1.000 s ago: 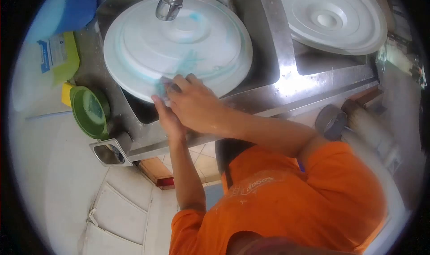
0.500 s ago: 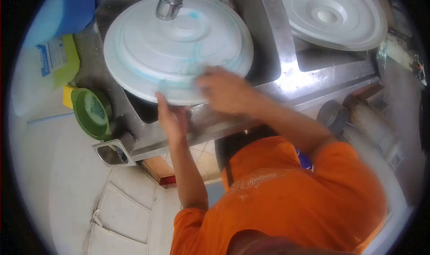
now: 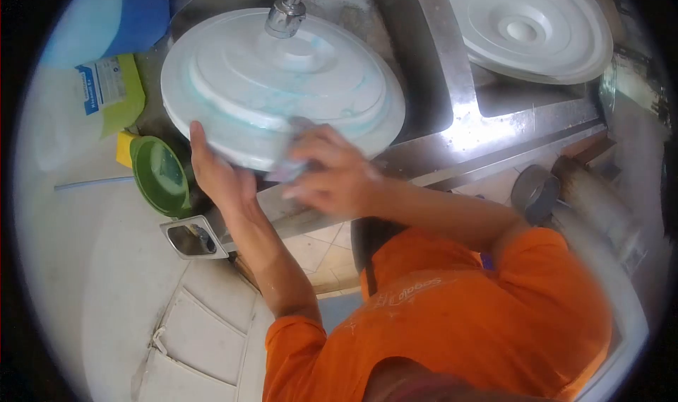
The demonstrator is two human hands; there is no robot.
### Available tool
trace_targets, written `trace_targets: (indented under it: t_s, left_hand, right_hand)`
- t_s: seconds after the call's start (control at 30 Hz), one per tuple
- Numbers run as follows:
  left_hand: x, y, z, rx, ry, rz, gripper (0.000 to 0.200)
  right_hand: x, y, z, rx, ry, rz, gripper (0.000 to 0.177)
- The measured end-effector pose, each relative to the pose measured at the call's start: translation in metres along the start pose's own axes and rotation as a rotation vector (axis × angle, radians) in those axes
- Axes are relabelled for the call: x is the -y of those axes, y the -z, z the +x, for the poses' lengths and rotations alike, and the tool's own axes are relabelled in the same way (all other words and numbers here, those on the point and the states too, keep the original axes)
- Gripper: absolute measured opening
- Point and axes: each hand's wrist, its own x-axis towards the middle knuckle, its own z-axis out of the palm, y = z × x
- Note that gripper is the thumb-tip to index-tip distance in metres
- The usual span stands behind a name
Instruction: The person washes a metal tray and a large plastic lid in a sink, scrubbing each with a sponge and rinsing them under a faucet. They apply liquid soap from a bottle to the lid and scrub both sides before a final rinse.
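Observation:
A large round white lid with blue-green soapy streaks lies tilted over the sink basin. My left hand grips its near left rim, thumb on the upper face and the other fingers mostly hidden below. At the near edge of the lid, my right hand is curled round a pale greyish pad, which motion blurs. A chrome faucet head hangs over the lid's raised centre.
Another white lid rests over the right-hand basin. On the left stand a green bowl with soapy liquid, a yellow sponge, a steel container and a labelled jug. The metal counter edge runs in front.
My left hand has slid left along the rim, and the lid has tipped more steeply. My right hand has moved slightly down toward the near edge, still holding the pad.

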Motion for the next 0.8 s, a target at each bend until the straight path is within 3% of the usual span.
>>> trace_targets:
  t_s: [0.13, 0.2, 0.27, 0.33, 0.43, 0.53, 0.6, 0.67, 0.77, 0.8]
  left_hand:
    - [-0.006, -0.017, 0.015, -0.122, -0.076, -0.001, 0.054]
    - [-0.002, -0.013, 0.02, -0.116, -0.134, -0.002, 0.052]
    - [0.0, -0.015, 0.018, -0.116, -0.088, -0.027, 0.051]
    - [-0.001, -0.004, 0.018, -0.104, -0.039, 0.043, 0.05]
    - [0.0, 0.017, 0.033, -0.055, 0.043, 0.113, 0.05]
    - [0.002, 0.015, 0.033, -0.026, 0.047, 0.124, 0.05]
    - [0.006, 0.015, 0.036, -0.062, 0.071, 0.06, 0.05]
    - [0.005, 0.015, 0.038, -0.037, 0.077, 0.022, 0.052]
    - [0.009, 0.018, 0.036, 0.01, 0.087, 0.002, 0.053]
    - [0.003, 0.02, 0.039, -0.005, 0.096, 0.022, 0.054]
  right_hand:
    - [-0.026, 0.045, -0.05, 0.044, -0.158, 0.032, 0.015]
    - [-0.011, 0.052, -0.044, 0.03, -0.671, 0.141, 0.017]
    - [-0.016, 0.015, -0.022, 0.062, -0.174, -0.04, 0.021]
    - [-0.016, -0.022, 0.019, -0.009, 0.02, -0.077, 0.02]
    - [-0.004, -0.043, 0.054, 0.067, -0.081, -0.053, 0.017]
    - [-0.015, -0.017, 0.007, 0.166, -0.012, -0.23, 0.015]
    - [-0.02, 0.012, -0.036, 0.251, -0.328, -0.117, 0.021]
    - [-0.057, 0.038, -0.076, 0.362, -0.012, -0.507, 0.032]
    - [-0.049, 0.019, -0.063, 0.249, -0.047, -0.463, 0.045]
    - [-0.032, 0.007, -0.048, 0.297, -0.02, -0.471, 0.048]
